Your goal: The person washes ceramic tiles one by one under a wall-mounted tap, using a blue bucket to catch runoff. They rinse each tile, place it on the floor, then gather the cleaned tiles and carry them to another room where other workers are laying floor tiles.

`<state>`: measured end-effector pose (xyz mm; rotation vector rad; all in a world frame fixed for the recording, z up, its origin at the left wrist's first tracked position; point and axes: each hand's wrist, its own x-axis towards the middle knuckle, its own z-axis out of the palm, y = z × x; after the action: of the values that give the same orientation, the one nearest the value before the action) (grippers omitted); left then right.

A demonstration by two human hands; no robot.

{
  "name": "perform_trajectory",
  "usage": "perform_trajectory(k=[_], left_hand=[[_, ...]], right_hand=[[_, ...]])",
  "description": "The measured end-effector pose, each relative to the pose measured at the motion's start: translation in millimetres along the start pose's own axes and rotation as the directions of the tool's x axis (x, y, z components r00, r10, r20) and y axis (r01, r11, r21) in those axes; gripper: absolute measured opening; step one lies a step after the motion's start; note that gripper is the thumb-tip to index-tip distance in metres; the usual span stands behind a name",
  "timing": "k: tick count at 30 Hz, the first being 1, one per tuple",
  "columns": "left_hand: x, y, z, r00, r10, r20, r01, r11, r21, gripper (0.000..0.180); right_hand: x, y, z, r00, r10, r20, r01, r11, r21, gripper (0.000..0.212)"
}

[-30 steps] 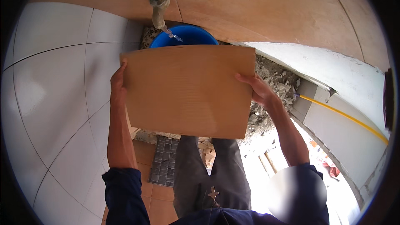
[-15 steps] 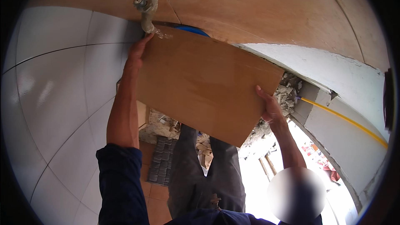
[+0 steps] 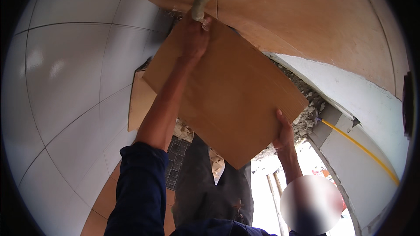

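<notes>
White glazed wall tiles (image 3: 65, 70) fill the far left, and next to them stands a pale tan flat board (image 3: 139, 105). Then comes the left hand (image 3: 195, 39), over the upper corner of a brown rectangular flat panel (image 3: 232, 91), just under a crusted pale tap (image 3: 200, 6) with clear water (image 3: 204, 25) at its mouth; how far those fingers are spread, and whether they grip, cannot be told. Held up above dark grey trousers (image 3: 192, 183), the panel has its long axis running from upper left to lower right, 1 corner aimed up at the tap and another down toward the trousers. So far as shows, its top end is under the tap, its lower end lies clear of the water, and it is not yet set down; how much is wet is unclear. At its right edge, the right hand (image 3: 285, 135) has its thumb on the face and its other fingers hidden behind, seemingly clamped on the panel. Grey rubble (image 3: 306, 120) and a slim yellow rod (image 3: 361, 146) lie further right.
</notes>
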<state>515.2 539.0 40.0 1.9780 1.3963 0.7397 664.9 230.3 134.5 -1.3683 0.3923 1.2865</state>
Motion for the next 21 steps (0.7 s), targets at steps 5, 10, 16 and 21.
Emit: perform_trajectory(k=[5,10,16,21], left_hand=[[-30,11,-7,0.899,0.391,0.197,-0.377,0.920,-0.106,0.037],[-91,-41,-43,0.964,0.144,0.223,-0.190,0.960,0.204,0.049],[-162,-61,-70,0.852,-0.523,-0.016,0.518,0.839,0.169,0.051],[-178,-28,-100,0.581,-0.738,0.343,0.809,0.477,-0.343,0.046]], right_hand=[[-10,-6,4,0.999,0.007,-0.050,-0.008,1.000,-0.024,0.053],[-26,-13,-4,0.998,-0.023,-0.051,0.019,0.998,-0.064,0.055],[-70,-21,5,0.985,-0.071,-0.155,0.054,0.992,-0.112,0.058],[-111,-36,17,0.976,-0.107,-0.189,0.091,0.991,-0.094,0.059]])
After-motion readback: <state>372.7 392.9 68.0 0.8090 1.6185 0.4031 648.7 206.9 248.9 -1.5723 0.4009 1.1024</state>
